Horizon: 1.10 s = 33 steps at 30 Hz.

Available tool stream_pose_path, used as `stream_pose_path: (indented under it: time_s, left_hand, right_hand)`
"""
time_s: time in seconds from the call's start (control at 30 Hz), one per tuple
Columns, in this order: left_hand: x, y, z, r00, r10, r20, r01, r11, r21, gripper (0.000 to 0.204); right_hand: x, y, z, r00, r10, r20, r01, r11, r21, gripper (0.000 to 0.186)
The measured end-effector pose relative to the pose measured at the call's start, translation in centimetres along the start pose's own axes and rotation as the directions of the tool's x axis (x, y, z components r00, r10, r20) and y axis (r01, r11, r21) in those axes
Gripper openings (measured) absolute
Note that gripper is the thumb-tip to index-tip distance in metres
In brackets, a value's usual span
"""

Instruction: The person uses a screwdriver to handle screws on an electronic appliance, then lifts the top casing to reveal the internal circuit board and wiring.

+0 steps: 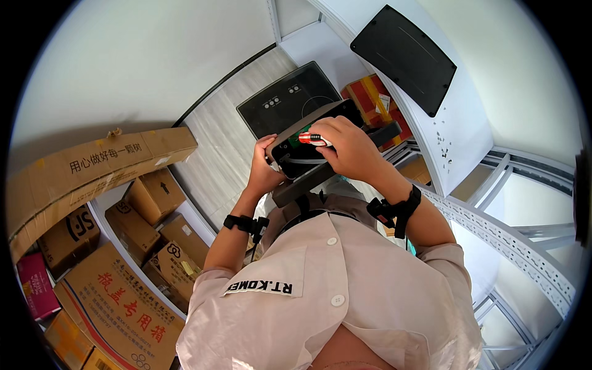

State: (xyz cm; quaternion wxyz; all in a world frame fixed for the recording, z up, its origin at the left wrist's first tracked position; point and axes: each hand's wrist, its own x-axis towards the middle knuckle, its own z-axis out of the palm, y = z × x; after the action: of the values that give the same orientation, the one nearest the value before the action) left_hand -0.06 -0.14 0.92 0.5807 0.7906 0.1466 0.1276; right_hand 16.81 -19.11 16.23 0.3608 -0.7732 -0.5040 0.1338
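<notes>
My left hand (264,168) is closed on the left side of an opened black appliance casing (296,165), held tilted at my waist, with a green circuit board (295,137) inside. My right hand (350,148) is wrapped round a red-and-white tool (308,139) over that board; its tip cannot be made out. A dark bar-like part (293,188) runs along the near side of the casing. Just beyond it lies a black glass-topped panel (265,114) with round markings.
A white shelf (462,176) at the right holds a black plate (402,58) and scattered small parts (441,148). Cardboard boxes (151,197) and a long carton (111,166) fill the left. A red-and-yellow box (364,92) sits beyond my right hand; metal racking (518,253) lines the right.
</notes>
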Motion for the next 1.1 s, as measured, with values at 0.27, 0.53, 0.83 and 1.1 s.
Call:
stream_pose_path:
  time_s: [0.27,0.53,0.83,1.1]
  left_hand:
    - [0.0,-0.4,-0.1,1.0,0.005,0.009,-0.005,1.0,0.027,0.098]
    - [-0.1,0.0,-0.1,0.999,-0.034,0.012,0.034,0.999,0.014,0.098]
    - [0.1,0.4,-0.3,0.999,-0.032,0.037,0.032,0.999,-0.002,0.097]
    - [0.1,0.2,-0.4,0.999,-0.02,0.035,0.02,1.0,-0.014,0.094]
  right_hand:
    - [-0.2,0.2,-0.3,0.999,0.032,-0.017,-0.032,0.999,0.015,0.038]
    - [-0.6,0.1,-0.8,0.998,0.023,-0.06,-0.021,0.999,0.03,0.037]
    - [-1.1,0.6,-0.5,0.996,-0.012,-0.084,0.016,0.999,0.048,0.034]
    - [-0.1,0.0,0.6,0.991,0.104,-0.083,-0.1,0.994,0.053,0.032]
